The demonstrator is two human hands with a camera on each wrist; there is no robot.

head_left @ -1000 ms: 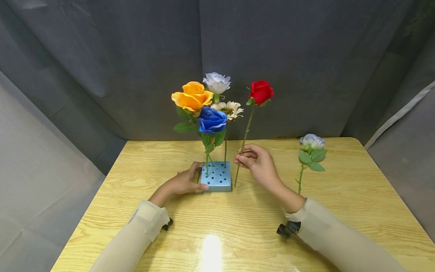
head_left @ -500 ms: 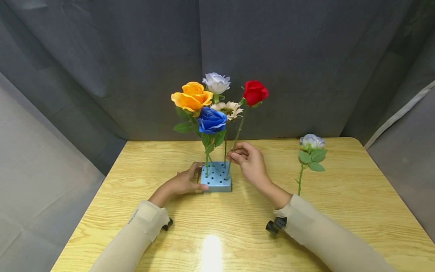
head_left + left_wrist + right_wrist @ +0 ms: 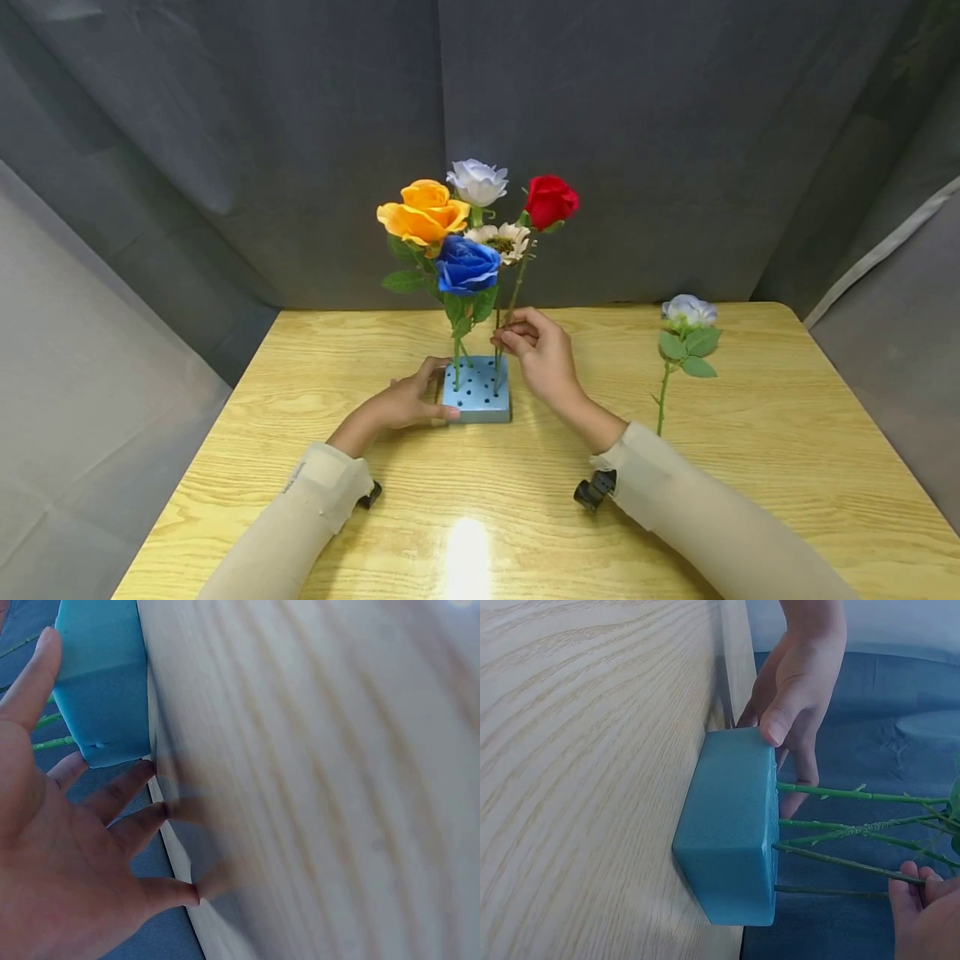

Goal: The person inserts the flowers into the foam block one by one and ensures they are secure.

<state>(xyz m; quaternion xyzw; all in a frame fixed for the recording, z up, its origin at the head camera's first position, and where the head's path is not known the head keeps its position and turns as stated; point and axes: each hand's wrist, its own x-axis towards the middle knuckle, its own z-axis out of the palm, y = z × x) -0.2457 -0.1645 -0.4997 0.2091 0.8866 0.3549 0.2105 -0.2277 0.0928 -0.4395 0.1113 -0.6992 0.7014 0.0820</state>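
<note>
My right hand (image 3: pixel 546 354) pinches the stem of a red rose (image 3: pixel 551 202) between thumb and fingers. The stem leans slightly, its lower end right at a hole in the top of a light blue block (image 3: pixel 480 415). My left hand (image 3: pixel 408 402) holds the block at its left side, thumb at the front corner and fingers reaching round the back. Standing in the block are an orange rose (image 3: pixel 423 215), a blue rose (image 3: pixel 468 267), a pale white rose (image 3: pixel 477 182) and a cream daisy-like flower (image 3: pixel 504 240). In the right wrist view the green stems (image 3: pixel 855 793) leave the block's top.
A pale lavender rose (image 3: pixel 690 312) with green leaves lies on the wooden table (image 3: pixel 787 467), right of my right hand. Behind the table hangs a dark grey curtain (image 3: pixel 637 125).
My right hand has carried the red rose leftward, from beside the block to over its right part, with the stem end now at a hole. My left hand and the block have stayed put.
</note>
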